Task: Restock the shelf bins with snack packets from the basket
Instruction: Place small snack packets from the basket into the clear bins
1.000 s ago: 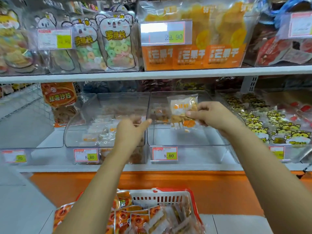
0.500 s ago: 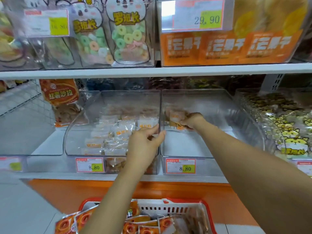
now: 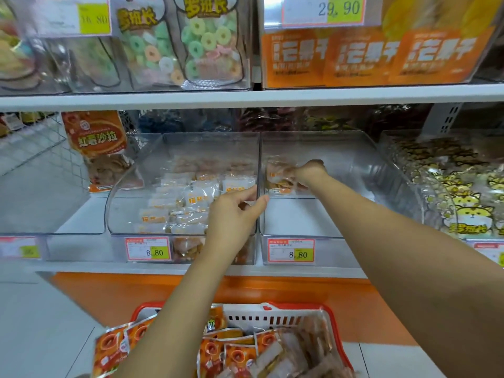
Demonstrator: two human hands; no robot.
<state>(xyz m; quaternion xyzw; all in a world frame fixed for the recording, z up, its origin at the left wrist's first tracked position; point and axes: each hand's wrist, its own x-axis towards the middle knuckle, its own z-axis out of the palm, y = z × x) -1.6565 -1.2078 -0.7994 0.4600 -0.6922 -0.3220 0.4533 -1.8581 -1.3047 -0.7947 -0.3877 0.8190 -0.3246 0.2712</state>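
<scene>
Shop shelf (image 3: 81,214): the right hand (image 3: 309,173) holds a snack packet (image 3: 278,177) pinched in its grip at the near-empty right bin (image 3: 313,221), 11 o'clock corner. The left hand (image 3: 234,214) pinches that bin's wall. The basket (image 3: 272,317) at 6 o'clock looks full: early going.

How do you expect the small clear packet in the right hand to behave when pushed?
Probably light and floppy: the right hand pinches the small clear snack packet by its crinkled film. It should slide easily on the smooth floor of the clear plastic bin. Its orange pieces may crush.
</scene>
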